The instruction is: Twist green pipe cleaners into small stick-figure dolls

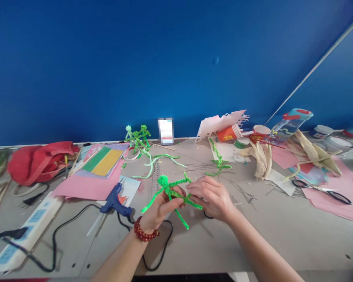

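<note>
"Hands first, pls: what've they got?"

"Both grasping. L hand (161,207) is curled round a green figure (166,188), thumb across its lower part; R hand (214,197) has bent fingers closed on its limbs. (Nice bracelet (145,232) on the L wrist, btw: round, glossy red beads.)"

"Figure's made of?"

"Fuzzy stems, pipe-cleaner type. Ball-shaped head, tightly coiled torso, thin limbs splayed out. It's just R of the glue gun (114,201), held above the grey table (312,246)."

"Gun's plastic?"

"Looks it: smooth, blue, w/ a pointed tip."

"What's beyond the gun?"

"Pink paper (79,190) right behind it, flat & matte. Farther back, slightly R, small figures (137,138) of similar fuzz, plus wavy loose stems (149,160), pale green."

"And L of it?"

"White power strip (42,214), long & boxy; soft, crumpled red cloth (41,160) farther back."

"Far R of the gun?"

"Scissors (323,190), metal blades, black oval handles, partly on more pink paper."
</note>
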Tool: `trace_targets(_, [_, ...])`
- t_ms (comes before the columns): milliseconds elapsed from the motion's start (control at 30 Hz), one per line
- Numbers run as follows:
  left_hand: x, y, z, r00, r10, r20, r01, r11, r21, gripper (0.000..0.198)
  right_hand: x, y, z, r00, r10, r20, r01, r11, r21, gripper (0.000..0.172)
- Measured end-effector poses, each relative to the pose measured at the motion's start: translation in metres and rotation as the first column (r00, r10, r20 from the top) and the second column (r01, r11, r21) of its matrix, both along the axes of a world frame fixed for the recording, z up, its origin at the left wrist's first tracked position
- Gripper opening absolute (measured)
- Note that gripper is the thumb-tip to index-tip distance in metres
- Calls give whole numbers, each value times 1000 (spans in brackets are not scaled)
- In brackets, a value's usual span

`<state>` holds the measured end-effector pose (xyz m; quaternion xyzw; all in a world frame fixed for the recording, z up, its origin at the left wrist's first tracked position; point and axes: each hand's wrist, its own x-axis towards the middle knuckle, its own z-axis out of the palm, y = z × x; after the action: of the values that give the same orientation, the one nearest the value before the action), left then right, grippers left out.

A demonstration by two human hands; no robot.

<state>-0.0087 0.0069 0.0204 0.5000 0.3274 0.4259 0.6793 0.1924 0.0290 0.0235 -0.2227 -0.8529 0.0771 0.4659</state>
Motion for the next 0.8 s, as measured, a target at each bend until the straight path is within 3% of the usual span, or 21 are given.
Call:
trace_targets(200, [0,-1,4,999,12,48,-14,1000,23,16,-8,-4,0,997,28,-76,-33,998,-58,12])
trace_targets(433, [-1,-2,-1,998,56,-25,-51,989,139,15,-10,-6,-5,997,39,-74,-49,989,-137,14])
trace_targets(567, [0,-3,-6,988,134,-80,-113,969,219,13,-10,-8,-6,996,20,-91,-43,966,-255,12])
trace_targets(700, [2,-5,-6,975,210,-77,-184,947,265,12,-14,-14,-4,985,-2,-173,-82,875,-477,7])
trace_targets(800, [3,-6,-4,969,241,-62,-211,928,305,9,-19,-18,-6,962,-32,-272,-166,721,-673,12])
